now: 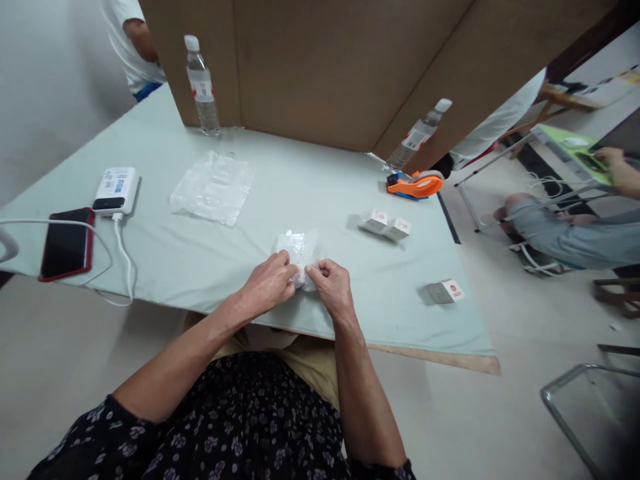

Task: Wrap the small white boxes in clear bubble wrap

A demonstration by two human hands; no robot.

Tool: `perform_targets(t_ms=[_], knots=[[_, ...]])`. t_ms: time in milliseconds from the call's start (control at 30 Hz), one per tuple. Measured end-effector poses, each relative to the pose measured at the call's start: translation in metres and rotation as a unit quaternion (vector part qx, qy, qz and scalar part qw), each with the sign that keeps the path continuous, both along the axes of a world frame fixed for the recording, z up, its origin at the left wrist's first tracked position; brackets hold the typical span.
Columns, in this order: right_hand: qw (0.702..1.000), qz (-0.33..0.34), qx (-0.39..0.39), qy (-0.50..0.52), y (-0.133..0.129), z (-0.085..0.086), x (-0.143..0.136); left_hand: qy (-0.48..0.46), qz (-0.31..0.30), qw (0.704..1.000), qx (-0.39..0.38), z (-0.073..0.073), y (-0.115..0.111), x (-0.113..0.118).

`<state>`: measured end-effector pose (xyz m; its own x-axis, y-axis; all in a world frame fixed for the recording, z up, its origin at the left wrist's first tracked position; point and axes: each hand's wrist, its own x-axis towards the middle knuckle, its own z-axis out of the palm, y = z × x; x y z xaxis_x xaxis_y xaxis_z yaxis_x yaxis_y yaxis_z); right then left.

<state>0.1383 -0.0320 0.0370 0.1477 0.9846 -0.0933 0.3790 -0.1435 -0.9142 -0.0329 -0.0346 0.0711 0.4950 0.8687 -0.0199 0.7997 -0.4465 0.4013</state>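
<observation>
On the pale green table [165, 147], a red-cased phone [67, 243] lies at nine o'clock. The left hand [269, 285] and right hand [331, 285] both pinch a small clear crinkled plastic bag [299, 253] at centre. Two small white boxes [385, 225] sit at two o'clock.

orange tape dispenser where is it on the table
In the head view the orange tape dispenser lies at the table's far right edge, beside the right water bottle.

Near the table's [165, 260] front edge, both hands [270, 283] [333, 285] are pinching a crinkled clear plastic packet [299, 252]; two small white cardboard boxes [385, 224] are lying to its right.
</observation>
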Motion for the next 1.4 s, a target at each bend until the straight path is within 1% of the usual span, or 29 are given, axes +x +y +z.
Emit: perform_targets(t_ms=[100, 200, 267, 333, 400, 467, 533, 600, 633, 733, 833, 900, 933, 967, 1000, 1033, 1067, 1133, 1200, 1233, 1300, 1400], knots=[[0.999, 0.008, 0.004, 0.031, -0.004, 0.004, -0.012, -0.001, -0.005, 1.000, -0.010, 0.000, 0.001, -0.001], [0.999, 0.023, 0.010, 0.027, -0.008, 0.011, -0.015, -0.032, -0.018, 0.999, -0.014, -0.002, 0.003, -0.003], [0.998, 0.060, 0.003, 0.020, -0.010, 0.017, -0.011, -0.063, -0.025, 0.998, -0.016, -0.004, 0.004, -0.005], [0.993, 0.110, -0.015, 0.026, -0.009, 0.024, -0.005, -0.087, -0.027, 0.996, -0.023, -0.005, 0.005, -0.007], [0.984, 0.167, -0.044, 0.040, -0.006, 0.028, 0.002, -0.102, -0.025, 0.994, -0.030, -0.007, 0.005, -0.008], [0.972, 0.222, -0.064, 0.035, -0.002, 0.031, 0.006, -0.114, -0.018, 0.993, -0.030, -0.010, 0.005, -0.009], [0.964, 0.259, -0.046, -0.025, 0.001, 0.033, 0.007, -0.126, -0.008, 0.992, -0.027, -0.013, 0.004, -0.010], [0.954, 0.270, 0.000, -0.129, 0.003, 0.036, 0.005, -0.143, -0.005, 0.989, -0.025, -0.016, 0.004, -0.010], [0.944, 0.273, 0.020, -0.185, 0.003, 0.039, 0.003, -0.155, -0.006, 0.988, -0.024, -0.017, 0.004, -0.010], [0.898, 0.291, 0.039, -0.328, 0.002, 0.047, -0.006, -0.190, -0.013, 0.981, -0.030, -0.019, 0.004, -0.011], [0.843, 0.320, 0.037, -0.431, 0.000, 0.055, -0.018, -0.218, -0.017, 0.975, -0.048, -0.019, 0.005, -0.014], [0.813, 0.338, 0.035, -0.472, -0.001, 0.060, -0.023, -0.249, 0.003, 0.965, -0.081, -0.019, 0.005, -0.015], [0.805, 0.345, 0.034, -0.481, -0.001, 0.062, -0.024, -0.269, 0.025, 0.957, -0.105, -0.019, 0.005, -0.015], [0.803, 0.351, 0.031, -0.482, 0.000, 0.063, -0.023, -0.287, 0.054, 0.948, -0.130, -0.019, 0.005, -0.013], [0.807, 0.356, 0.030, -0.471, 0.001, 0.064, -0.021, -0.299, 0.089, 0.938, -0.150, -0.019, 0.004, -0.010], [0.818, 0.362, 0.028, -0.447, 0.002, 0.065, -0.017, -0.304, 0.125, 0.931, -0.162, -0.018, 0.004, -0.006], [0.832, 0.370, 0.026, -0.412, 0.005, 0.066, -0.012, -0.301, 0.157, 0.927, -0.162, -0.017, 0.003, -0.001], [0.860, 0.397, 0.003, -0.319, 0.011, 0.066, -0.001, -0.281, 0.204, 0.927, -0.140, -0.015, 0.001, 0.009], [0.874, 0.427, -0.043, -0.229, 0.020, 0.067, 0.008, -0.260, 0.226, 0.932, -0.114, -0.014, -0.001, 0.018], [0.874, 0.439, -0.067, -0.197, 0.024, 0.068, 0.011, -0.252, 0.230, 0.934, -0.102, -0.013, -0.002, 0.022], [0.867, 0.460, -0.097, -0.167, 0.032, 0.070, 0.013, -0.240, 0.237, 0.938, -0.080, -0.015, -0.004, 0.026], [0.842, 0.498, -0.090, -0.184, 0.039, 0.074, 0.013, -0.223, 0.237, 0.945, -0.042, -0.020, -0.005, 0.028]])
